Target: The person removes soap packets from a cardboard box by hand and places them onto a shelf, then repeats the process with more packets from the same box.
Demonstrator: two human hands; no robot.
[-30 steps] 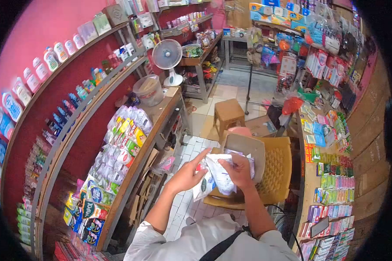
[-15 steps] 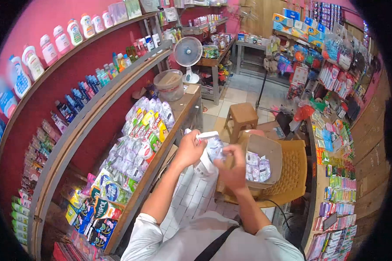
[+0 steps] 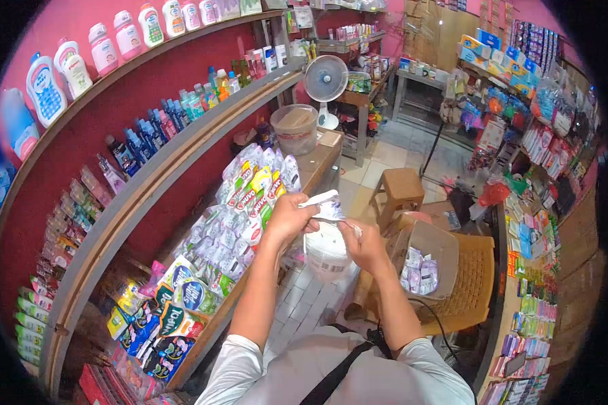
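Observation:
Both hands hold a white refill pouch (image 3: 327, 244) up in front of me, its top edge pinched flat. My left hand (image 3: 289, 220) grips the pouch's upper left corner. My right hand (image 3: 362, 247) holds its upper right side. The pouch hangs between a counter stacked with similar pouches (image 3: 240, 216) on the left and an open cardboard box (image 3: 425, 255) with several small packets on the right. That box rests on a yellow plastic chair (image 3: 476, 283).
Long shelves of bottles (image 3: 148, 128) run along the red wall at left. A fan (image 3: 325, 81) and a plastic tub (image 3: 294, 128) stand at the counter's far end. A wooden stool (image 3: 400, 189) sits on the tiled floor. Racks of packets (image 3: 534, 270) line the right.
My view has swung left toward the counter. The pouch has come up out of the box on the chair and is now held higher, nearer the stacked pouches.

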